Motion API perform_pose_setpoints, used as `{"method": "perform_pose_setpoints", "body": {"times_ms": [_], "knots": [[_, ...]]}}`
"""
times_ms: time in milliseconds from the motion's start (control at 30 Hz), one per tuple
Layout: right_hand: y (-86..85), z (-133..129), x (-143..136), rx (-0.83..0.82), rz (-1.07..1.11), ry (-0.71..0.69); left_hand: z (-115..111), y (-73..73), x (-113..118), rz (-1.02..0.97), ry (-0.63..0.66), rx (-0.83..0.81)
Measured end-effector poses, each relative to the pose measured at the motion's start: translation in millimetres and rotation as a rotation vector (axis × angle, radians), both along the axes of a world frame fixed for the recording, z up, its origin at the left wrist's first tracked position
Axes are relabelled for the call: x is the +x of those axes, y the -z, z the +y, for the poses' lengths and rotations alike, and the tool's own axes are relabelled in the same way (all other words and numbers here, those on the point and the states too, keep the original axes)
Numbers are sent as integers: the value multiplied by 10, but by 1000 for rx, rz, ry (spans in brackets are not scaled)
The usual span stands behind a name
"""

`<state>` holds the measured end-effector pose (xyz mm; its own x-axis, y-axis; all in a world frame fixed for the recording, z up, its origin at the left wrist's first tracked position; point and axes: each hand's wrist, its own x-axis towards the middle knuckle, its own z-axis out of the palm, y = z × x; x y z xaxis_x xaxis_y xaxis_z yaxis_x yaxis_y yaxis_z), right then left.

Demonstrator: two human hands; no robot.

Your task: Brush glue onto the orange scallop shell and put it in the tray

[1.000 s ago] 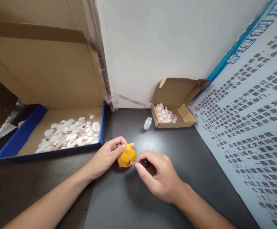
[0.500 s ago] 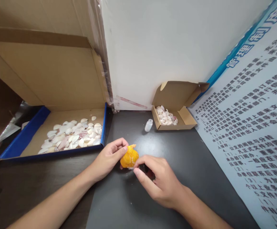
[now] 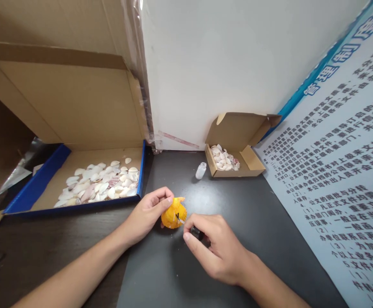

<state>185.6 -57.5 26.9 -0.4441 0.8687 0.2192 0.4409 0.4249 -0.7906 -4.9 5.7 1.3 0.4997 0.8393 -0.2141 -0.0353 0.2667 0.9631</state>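
Both hands on an orange fan-shaped scallop shell (image 3: 173, 213), low over the dark tabletop (image 3: 173, 273).
Left hand (image 3: 146, 214) pinches the shell's edge; right hand (image 3: 216, 248) grips a small black-handled brush (image 3: 195, 232), tip touching the shell.

Your bench (image 3: 180, 273) is dark, smooth and faintly glossy. The orange shell (image 3: 172, 214) you hold looks ribbed and slightly shiny. Both boxes (image 3: 77, 111) are matt brown cardboard, the pale shells (image 3: 99, 186) inside look chalky, and the small bottle (image 3: 201, 170) is clear plastic or glass.
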Motion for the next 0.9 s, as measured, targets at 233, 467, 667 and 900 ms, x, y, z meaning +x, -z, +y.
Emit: {"method": "perform_pose_setpoints", "body": {"times_ms": [233, 467, 667, 900], "knots": [[58, 9, -16, 40, 64, 118, 0, 10, 3, -47, 64, 22], [27, 7, 11, -83, 35, -22, 15, 40, -5, -66, 51, 23], [52, -8, 13, -84, 101, 66, 9, 40, -13, -67, 47, 8], [35, -18, -11, -153, 153, 42, 1, 26, -19, -98, 45, -45]]}}
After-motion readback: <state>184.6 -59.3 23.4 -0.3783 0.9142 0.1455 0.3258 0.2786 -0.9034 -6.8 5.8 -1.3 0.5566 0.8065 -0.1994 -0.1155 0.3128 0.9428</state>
